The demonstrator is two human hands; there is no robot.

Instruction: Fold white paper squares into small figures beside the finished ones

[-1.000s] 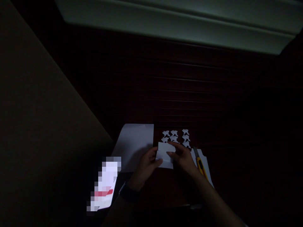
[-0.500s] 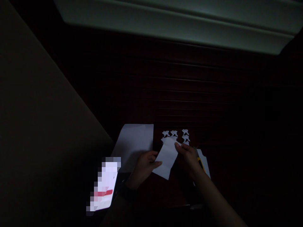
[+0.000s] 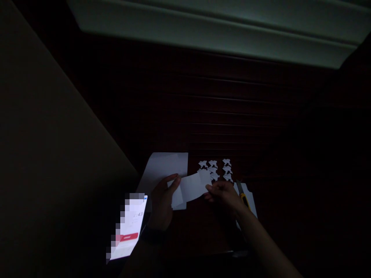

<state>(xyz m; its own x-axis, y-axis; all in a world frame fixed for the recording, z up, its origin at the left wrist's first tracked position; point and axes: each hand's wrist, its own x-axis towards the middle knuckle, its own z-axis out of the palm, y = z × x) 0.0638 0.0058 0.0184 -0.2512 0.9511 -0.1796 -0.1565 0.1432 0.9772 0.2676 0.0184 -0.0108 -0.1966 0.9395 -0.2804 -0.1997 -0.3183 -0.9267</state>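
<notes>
In a dim scene, a white strip of paper (image 3: 191, 187) stretches between both hands low in the middle of the view. My left hand (image 3: 161, 202) pinches its left end, thumb on top. My right hand (image 3: 224, 195) is closed on its right end. Several small folded white paper shapes (image 3: 216, 170) lie in rows on the dark table (image 3: 203, 231) just beyond the strip.
A larger white sheet (image 3: 164, 168) lies behind my left hand. A yellow utility knife (image 3: 244, 197) rests on another white sheet at the right. A lit phone screen (image 3: 129, 227) glows at the lower left. A pale slanted wall fills the left side.
The paper has unfolded and turned from a compact upright piece into a long strip lying left to right. My left hand moved left and my right hand slid slightly down.
</notes>
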